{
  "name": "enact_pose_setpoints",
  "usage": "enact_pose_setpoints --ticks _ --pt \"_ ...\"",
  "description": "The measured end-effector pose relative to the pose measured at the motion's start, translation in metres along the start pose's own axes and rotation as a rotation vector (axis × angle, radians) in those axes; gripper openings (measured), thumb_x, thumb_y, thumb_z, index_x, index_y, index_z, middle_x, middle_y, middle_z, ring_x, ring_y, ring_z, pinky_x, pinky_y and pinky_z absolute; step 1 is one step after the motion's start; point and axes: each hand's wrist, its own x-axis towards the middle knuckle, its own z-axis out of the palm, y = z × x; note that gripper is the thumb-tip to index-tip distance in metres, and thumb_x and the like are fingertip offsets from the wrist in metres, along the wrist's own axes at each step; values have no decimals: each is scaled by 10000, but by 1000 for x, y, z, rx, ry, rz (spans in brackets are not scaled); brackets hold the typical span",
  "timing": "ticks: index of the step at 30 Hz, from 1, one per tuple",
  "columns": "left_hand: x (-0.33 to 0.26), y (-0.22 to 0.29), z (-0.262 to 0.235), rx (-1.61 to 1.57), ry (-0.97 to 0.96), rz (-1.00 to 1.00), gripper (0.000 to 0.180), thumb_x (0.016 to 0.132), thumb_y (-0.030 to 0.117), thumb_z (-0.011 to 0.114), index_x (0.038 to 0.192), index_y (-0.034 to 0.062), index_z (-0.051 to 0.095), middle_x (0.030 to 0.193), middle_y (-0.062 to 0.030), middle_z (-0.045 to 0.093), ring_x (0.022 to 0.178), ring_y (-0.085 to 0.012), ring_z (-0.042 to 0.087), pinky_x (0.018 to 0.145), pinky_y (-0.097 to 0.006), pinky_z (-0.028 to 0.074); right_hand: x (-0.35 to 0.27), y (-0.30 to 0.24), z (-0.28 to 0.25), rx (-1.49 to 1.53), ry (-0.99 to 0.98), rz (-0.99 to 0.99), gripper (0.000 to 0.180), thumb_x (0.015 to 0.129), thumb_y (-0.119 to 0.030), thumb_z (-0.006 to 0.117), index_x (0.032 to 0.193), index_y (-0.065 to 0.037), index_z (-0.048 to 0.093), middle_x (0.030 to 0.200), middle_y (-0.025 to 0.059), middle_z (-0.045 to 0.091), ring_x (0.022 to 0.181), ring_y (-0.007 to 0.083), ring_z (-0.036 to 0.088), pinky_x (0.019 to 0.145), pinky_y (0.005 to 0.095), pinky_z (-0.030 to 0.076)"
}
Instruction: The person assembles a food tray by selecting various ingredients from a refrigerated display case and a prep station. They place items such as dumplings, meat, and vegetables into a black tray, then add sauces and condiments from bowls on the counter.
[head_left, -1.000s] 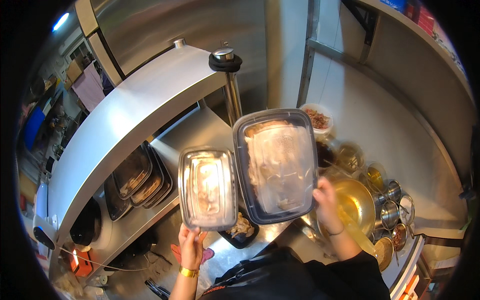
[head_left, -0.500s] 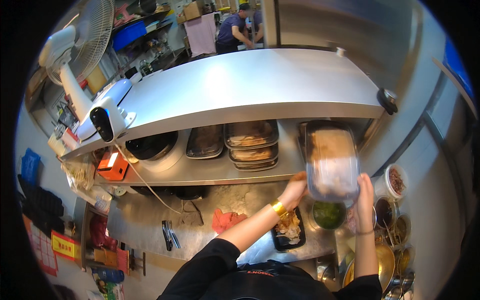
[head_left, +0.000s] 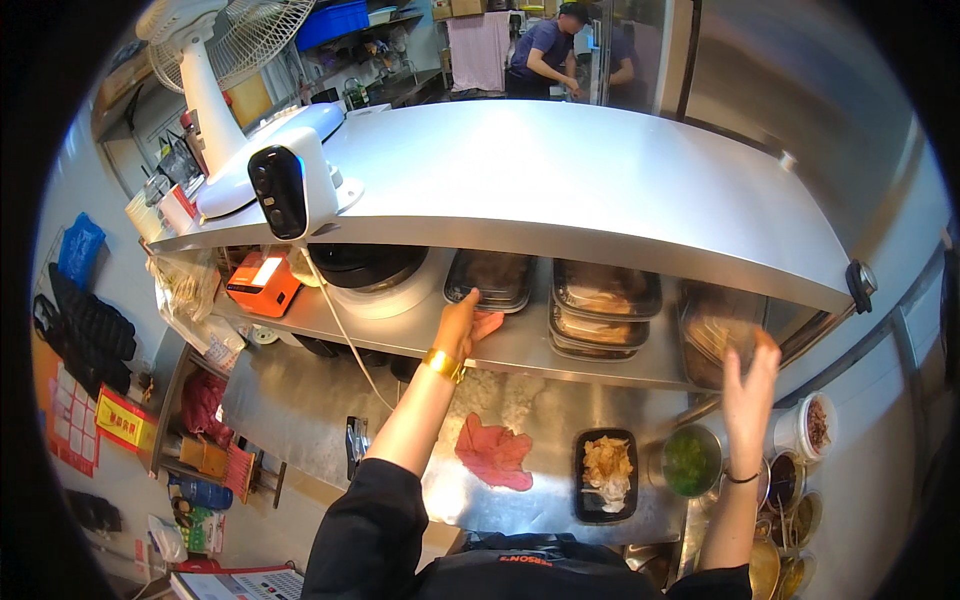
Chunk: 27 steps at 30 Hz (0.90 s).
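My left hand (head_left: 466,328), a gold band at its wrist, reaches to the front edge of a black lidded food container (head_left: 492,272) on the lower shelf. Its fingertips meet the near corner, thumb and fingers apart. At the shelf's right end, my right hand (head_left: 750,390) is raised with fingers spread, holding nothing. Behind it sits a clear-lidded container (head_left: 708,325), partly blurred. Between them stands a stack of lidded containers (head_left: 603,300). Below, on the steel counter, an open black tray (head_left: 604,516) holds golden-brown food (head_left: 607,465) with something pale at its near end.
A crumpled red cloth (head_left: 493,452) lies left of the tray, and black-handled tongs (head_left: 355,440) farther left. A bowl of chopped greens (head_left: 692,460) and tubs of toppings (head_left: 803,428) line the right. The upper steel shelf (head_left: 580,170) overhangs the containers. Far back, another person (head_left: 543,55) stands working.
Both hands have let go of the clear-lidded container, which now appears at the shelf's right end. My left hand has moved left to another container. The view has shifted, uncovering the tray.
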Motion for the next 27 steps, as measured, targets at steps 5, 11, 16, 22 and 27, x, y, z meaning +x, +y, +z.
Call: enact_pose_setpoints --ticks 5,11,16,22,27 --pt "7 -10 -1 7 -35 15 239 888 167 443 960 -60 419 798 -170 527 680 -275 587 621 -351 557 44 -24 56 619 -443 298 443 845 -344 483 984 75 511 834 142 587 720 220 571 655 339 465" --pt "-82 -47 -34 -21 16 250 168 857 125 516 739 72 409 750 -23 479 715 -124 538 682 -315 521 43 -36 72 907 -634 525 406 852 -325 481 952 68 495 822 109 547 546 128 553 418 235 447" --pt "-143 -70 -73 -136 -81 320 198 881 113 465 1073 71 452 1041 -56 546 914 -159 559 763 -299 497 44 -49 70 1107 -647 459 272 851 -200 505 920 61 477 821 92 536 667 176 617 530 229 501" --pt "-155 -67 -79 -168 -111 373 272 877 138 473 1140 91 421 1068 -66 535 915 -176 553 764 -319 488 35 -44 75 1246 -542 461 183 851 -126 482 923 38 450 745 66 511 631 159 600 587 237 527" --pt "-152 -65 -76 -178 -104 391 244 875 125 474 1111 83 427 1046 -73 541 897 -167 559 733 -290 511 26 -45 73 1311 -508 441 61 849 -84 468 857 -31 438 688 5 458 560 94 535 584 228 522"
